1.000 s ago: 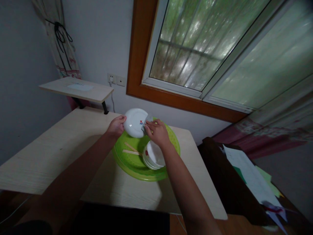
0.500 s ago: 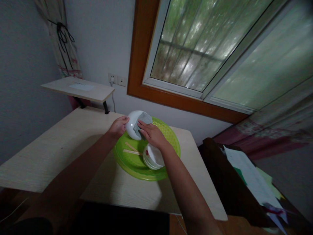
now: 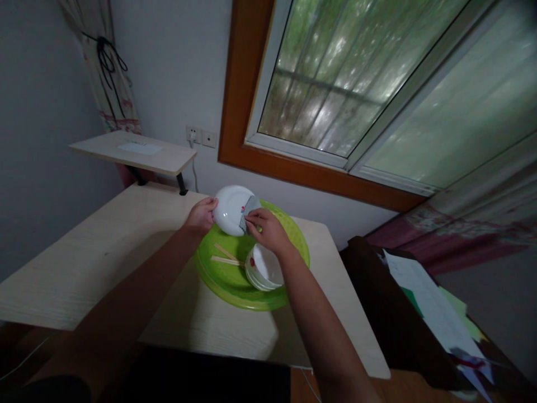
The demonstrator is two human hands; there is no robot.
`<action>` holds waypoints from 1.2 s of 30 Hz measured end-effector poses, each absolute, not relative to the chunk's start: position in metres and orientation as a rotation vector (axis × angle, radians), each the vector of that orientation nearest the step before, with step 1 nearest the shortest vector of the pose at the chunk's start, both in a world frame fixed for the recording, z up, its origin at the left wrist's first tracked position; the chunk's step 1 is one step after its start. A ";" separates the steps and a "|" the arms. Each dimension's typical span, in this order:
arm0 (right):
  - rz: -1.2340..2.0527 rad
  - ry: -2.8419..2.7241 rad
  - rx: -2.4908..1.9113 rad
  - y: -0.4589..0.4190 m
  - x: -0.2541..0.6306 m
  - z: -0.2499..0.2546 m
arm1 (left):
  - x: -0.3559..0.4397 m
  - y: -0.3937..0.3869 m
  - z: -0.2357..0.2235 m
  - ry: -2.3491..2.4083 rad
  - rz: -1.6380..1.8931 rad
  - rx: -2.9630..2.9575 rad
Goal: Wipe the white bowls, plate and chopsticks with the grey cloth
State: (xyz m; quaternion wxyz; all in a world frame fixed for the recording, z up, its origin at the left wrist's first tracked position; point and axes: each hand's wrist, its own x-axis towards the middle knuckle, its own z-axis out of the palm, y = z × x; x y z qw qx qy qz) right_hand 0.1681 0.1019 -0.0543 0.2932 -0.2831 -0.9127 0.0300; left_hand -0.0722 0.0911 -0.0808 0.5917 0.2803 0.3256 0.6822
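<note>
My left hand (image 3: 202,215) grips the left rim of a white plate (image 3: 229,209) with a small red mark, held tilted above a green round tray (image 3: 293,238). My right hand (image 3: 263,228) presses a grey sponge (image 3: 247,212) against the plate's right side, fingers closed on it. In the tray lie a pair of wooden chopsticks (image 3: 224,257) and a stack of white bowls (image 3: 262,268) just below my right wrist.
The tray sits on a light wooden table (image 3: 104,252) against the wall under a window. A small raised shelf (image 3: 134,151) stands at the table's far left. A dark chair or stand with papers (image 3: 423,302) is at the right.
The plate has been turned so its face shows more. The sponge has slid from the plate's middle to its right edge.
</note>
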 end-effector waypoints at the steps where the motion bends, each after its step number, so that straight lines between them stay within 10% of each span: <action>1: 0.106 -2.457 -0.729 0.099 0.167 -0.053 | -0.071 0.090 -0.080 0.767 1.604 0.636; 21: -0.167 -2.441 -1.110 0.094 0.166 -0.040 | -0.070 0.088 -0.079 0.823 1.572 0.647; 36: 0.255 -2.633 -0.690 0.079 0.159 -0.033 | -0.068 0.086 -0.076 0.794 1.472 0.685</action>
